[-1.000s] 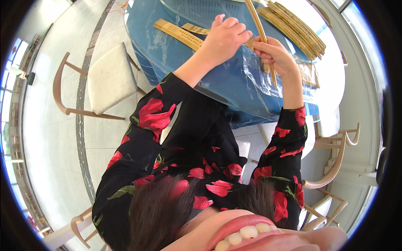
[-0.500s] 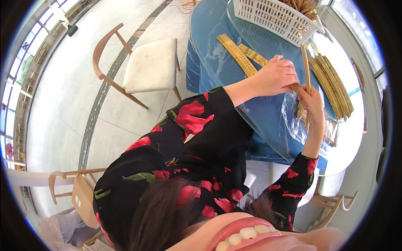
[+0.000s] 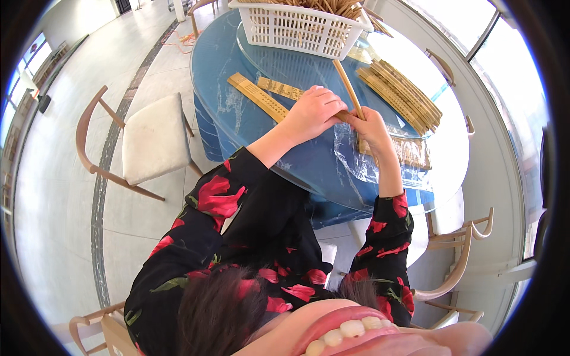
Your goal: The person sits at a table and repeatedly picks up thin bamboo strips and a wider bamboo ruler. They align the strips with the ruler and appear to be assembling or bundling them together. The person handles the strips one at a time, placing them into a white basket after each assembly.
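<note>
Head view, looking down over the person's shoulders: both hands meet above a round blue table [image 3: 261, 142] topped with glass. The right hand [image 3: 373, 126] pinches a pair of wooden chopsticks [image 3: 349, 90] near their lower end, thumb and fingers pressed together around them so that the sticks rise at a tilt toward the white basket [image 3: 300, 26] beyond. The left hand [image 3: 313, 113] lies just beside, its fingers curled and closed over the same lower end, apparently steadying the sticks; what lies under its palm cannot be told. A clear plastic sleeve [image 3: 380, 163] lies flat on the glass below the right wrist, within easy reach. Two paper-wrapped pairs [image 3: 261, 98] lie left of the hands, apart from a neat stack of wrapped pairs [image 3: 401, 95] on the right, seemingly sorted. The basket holds loose sticks. A cushioned wooden chair [image 3: 145, 142] stands at the left.
</note>
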Tool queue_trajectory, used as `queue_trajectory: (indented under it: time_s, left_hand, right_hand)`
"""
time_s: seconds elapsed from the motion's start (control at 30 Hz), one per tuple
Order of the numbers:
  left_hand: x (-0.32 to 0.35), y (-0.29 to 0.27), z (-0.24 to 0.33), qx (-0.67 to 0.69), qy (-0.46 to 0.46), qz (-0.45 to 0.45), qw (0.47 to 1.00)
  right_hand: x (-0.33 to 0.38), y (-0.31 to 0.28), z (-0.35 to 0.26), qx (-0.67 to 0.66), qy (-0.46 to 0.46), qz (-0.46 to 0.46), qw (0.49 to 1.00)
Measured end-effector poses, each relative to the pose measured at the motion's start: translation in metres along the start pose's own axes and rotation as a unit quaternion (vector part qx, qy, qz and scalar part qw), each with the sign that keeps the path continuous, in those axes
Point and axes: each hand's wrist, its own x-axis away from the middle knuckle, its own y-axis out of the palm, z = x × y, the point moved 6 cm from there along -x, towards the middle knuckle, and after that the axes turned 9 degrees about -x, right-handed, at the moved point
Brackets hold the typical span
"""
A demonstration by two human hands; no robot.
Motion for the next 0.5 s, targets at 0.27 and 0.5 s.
queue_trajectory:
  time_s: [0.27, 0.5]
  left_hand:
    - [0.002, 0.010, -0.008, 0.062, -0.075, -0.041, 0.994]
    - [0.006, -0.004, -0.016, 0.034, -0.090, 0.004, 0.995]
  right_hand:
    - [0.002, -0.003, -0.002, 0.005, -0.004, 0.028, 1.000]
    - [0.012, -0.020, -0.030, -0.201, -0.100, 0.088, 0.971]
